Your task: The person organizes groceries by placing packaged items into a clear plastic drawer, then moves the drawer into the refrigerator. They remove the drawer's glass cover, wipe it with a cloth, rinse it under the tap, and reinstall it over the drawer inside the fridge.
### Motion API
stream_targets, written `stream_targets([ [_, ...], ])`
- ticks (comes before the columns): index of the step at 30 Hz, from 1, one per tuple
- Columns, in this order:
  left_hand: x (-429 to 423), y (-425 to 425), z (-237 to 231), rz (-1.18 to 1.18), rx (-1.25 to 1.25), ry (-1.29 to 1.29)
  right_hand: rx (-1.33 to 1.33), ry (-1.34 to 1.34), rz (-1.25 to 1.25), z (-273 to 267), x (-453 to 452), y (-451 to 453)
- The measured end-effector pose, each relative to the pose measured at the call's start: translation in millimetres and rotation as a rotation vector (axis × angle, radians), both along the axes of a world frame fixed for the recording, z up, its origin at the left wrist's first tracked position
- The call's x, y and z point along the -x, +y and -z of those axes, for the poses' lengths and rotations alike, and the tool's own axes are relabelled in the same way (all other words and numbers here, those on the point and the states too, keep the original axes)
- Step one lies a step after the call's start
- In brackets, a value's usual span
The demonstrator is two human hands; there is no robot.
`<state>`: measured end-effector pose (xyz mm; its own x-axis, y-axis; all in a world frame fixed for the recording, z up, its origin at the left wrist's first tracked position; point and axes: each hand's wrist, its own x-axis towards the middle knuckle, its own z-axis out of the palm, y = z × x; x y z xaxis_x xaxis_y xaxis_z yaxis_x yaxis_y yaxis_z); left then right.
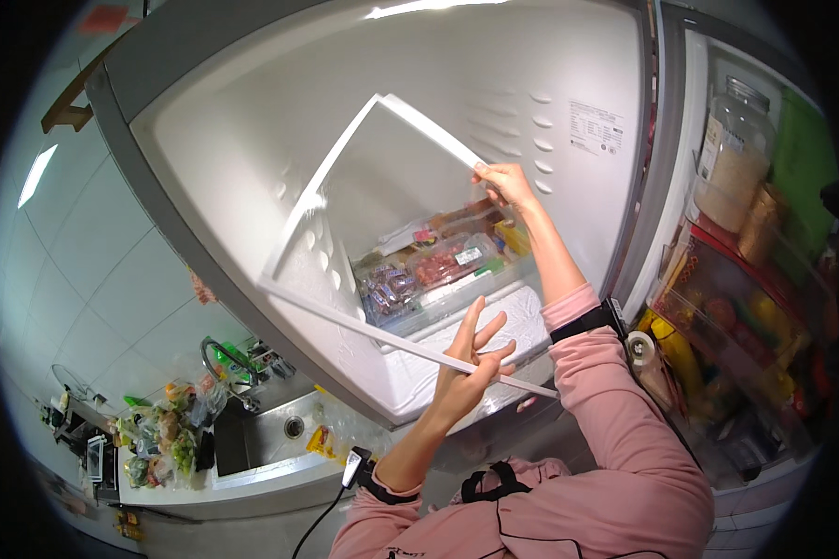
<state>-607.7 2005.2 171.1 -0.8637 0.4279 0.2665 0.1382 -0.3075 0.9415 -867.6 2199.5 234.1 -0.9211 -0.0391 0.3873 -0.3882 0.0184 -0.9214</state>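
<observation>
A clear refrigerator shelf with a white frame (363,325) is held tilted in front of the open refrigerator compartment. My right hand (501,183) grips its upper right edge. At the lower edge, my left hand (465,367) has the frame between its thumb and palm, with the other fingers spread. Behind the shelf, a clear drawer (419,314) at the bottom of the compartment holds packaged food, including a clear tray of red meat or fruit (444,267) and dark wrapped snack packets (389,285).
The refrigerator's open door at the right carries a glass jar (734,154) and filled clear bins (727,307). At the lower left, a counter (175,495) bears bagged produce (161,437) beside a metal sink (266,433) with a faucet (248,402).
</observation>
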Motion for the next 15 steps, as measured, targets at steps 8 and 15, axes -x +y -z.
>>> stream_targets([
  [8, 35, 25, 27, -0.073, 0.000, 0.145, -0.076, 0.089, -0.058, -43, 24, -8],
  [15, 56, 59, 58, -0.092, -0.155, 0.147, -0.220, 0.158, -0.206, -58, 49, -22],
])
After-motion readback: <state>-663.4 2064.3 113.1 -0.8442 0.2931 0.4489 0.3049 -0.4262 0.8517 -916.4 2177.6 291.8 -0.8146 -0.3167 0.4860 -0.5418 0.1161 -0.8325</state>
